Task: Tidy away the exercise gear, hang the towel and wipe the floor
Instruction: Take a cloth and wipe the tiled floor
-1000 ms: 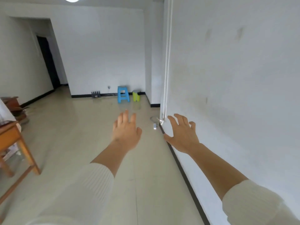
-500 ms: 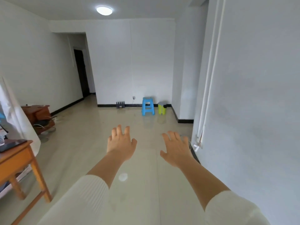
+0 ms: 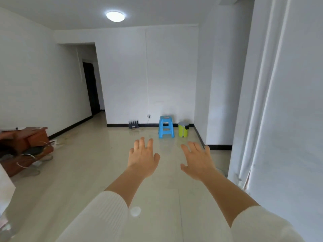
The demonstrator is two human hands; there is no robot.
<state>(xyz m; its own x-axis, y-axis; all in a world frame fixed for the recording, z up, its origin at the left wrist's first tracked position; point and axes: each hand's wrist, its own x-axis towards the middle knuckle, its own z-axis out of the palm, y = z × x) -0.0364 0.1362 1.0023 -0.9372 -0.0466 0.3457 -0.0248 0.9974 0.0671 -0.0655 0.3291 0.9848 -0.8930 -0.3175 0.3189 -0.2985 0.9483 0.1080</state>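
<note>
Both hands stretch forward over the floor [image 3: 87, 172], holding nothing: left hand [image 3: 142, 158] and right hand [image 3: 197, 162] spread wide, short of the stool [image 3: 166, 126], bin [image 3: 183, 129] beside it.

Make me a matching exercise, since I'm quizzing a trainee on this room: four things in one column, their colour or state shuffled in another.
Things:
1. stool
2. bin
3. ceiling lamp
4. cabinet

Colour or state:
A. brown wood
B. white, lit
C. blue
D. yellow-green

Pairs: 1-C, 2-D, 3-B, 4-A
</note>
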